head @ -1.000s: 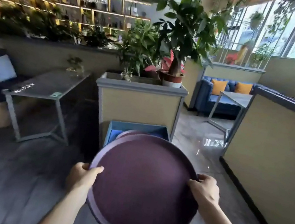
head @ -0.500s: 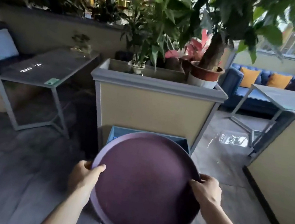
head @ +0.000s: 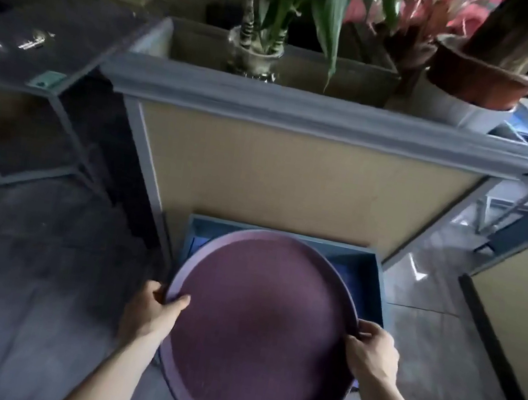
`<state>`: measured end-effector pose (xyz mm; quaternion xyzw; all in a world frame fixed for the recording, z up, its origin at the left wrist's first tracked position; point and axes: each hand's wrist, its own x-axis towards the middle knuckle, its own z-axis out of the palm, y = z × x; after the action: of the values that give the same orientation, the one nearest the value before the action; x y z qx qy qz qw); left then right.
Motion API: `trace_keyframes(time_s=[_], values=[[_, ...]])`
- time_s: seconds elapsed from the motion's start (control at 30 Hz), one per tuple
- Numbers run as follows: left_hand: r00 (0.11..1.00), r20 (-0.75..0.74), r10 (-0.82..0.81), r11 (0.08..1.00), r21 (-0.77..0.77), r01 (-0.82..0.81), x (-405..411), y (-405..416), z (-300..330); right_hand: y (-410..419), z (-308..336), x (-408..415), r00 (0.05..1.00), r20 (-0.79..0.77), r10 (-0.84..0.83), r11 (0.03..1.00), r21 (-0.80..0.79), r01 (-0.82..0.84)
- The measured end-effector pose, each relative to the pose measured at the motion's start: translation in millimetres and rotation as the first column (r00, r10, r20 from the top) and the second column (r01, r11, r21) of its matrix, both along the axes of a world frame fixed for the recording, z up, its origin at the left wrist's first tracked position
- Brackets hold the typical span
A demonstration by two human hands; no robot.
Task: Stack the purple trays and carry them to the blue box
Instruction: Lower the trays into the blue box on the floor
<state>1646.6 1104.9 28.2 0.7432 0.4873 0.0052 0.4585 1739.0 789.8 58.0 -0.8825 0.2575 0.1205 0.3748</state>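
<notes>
The round purple trays (head: pixel 257 331) fill the lower middle of the frame, held level as a stack, though only the top one shows plainly and how many lie beneath cannot be told. The left hand (head: pixel 150 311) clasps the rim at the left side, thumb over the lip and fingers hidden below; the right hand (head: pixel 370 350) clasps the opposite rim the same way. Just beyond and under the far edge of the stack sits the blue box (head: pixel 376 283), open at the top, on the floor against a tan planter cabinet (head: pixel 293 176). That cabinet carries potted plants, a glass vase (head: pixel 253 59) at upper middle and a brown pot (head: pixel 476 77) at upper right; a dark table (head: pixel 43 43) stands at upper left. The stack looks about as wide as the box opening, so I judge the main risk is a rim catching on a box wall during lowering, tipping the stack and letting a lower tray slide out. Fingers under the rim could also be pinched against the wall.
</notes>
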Motion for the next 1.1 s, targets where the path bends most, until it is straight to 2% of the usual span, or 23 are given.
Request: trace_keyframes(time_s=[0.4, 0.63, 1.1], values=[[0.975, -0.211, -0.07, 0.99, 0.105, 0.094, 38.0, -21.8, -56.7, -10.3, -72.5, 60.7, 0.996, -0.08, 0.04, 0.99, -0.128, -0.05], [0.969, -0.232, -0.088, 0.978, 0.162, 0.128, 44.7, -31.4, -58.9, -15.8, -82.2, 62.5, 0.995, -0.095, 0.033, 0.984, -0.169, -0.049], [0.943, -0.32, -0.089, 0.953, 0.247, 0.174, 45.9, -35.1, -77.1, -15.0, -101.5, 67.2, 0.985, -0.11, 0.129, 0.962, -0.229, -0.152]])
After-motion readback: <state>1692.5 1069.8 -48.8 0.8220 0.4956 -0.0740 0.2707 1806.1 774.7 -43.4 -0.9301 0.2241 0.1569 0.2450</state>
